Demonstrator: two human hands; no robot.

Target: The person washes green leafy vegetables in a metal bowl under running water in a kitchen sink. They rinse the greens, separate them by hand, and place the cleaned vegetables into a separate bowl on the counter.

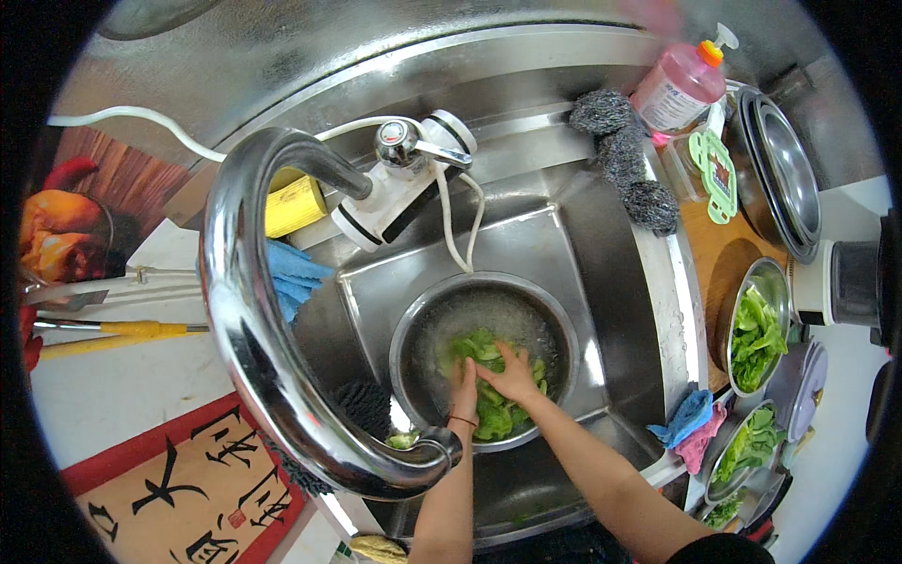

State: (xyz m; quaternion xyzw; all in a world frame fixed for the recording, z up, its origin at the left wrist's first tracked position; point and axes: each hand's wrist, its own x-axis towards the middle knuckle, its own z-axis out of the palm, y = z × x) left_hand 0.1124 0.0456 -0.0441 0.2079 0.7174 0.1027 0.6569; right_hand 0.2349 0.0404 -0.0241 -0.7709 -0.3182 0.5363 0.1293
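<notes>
A round metal basin (560, 412) stands in the stainless steel sink (557, 240), holding water and green leafy vegetables (497, 419). Both hands are inside it among the leaves. My left hand (464, 395), with a thin band at the wrist, is at the left of the leaves, its fingers pointing up the picture. My right hand (511, 377) lies over the leaves with fingers spread, its thumb close to the left hand. Whether either hand grips a leaf is not plain. The curved chrome faucet (236, 296) arches over the sink's left side, its spout near my left forearm.
Steel wool pads (627, 162) lie on the sink's right rim, near a pink soap bottle (676, 88). Farther right are stacked metal bowls (789, 169) and a bowl of lettuce (757, 342). Blue cloth (292, 278) and a yellow sponge (296, 206) sit at left.
</notes>
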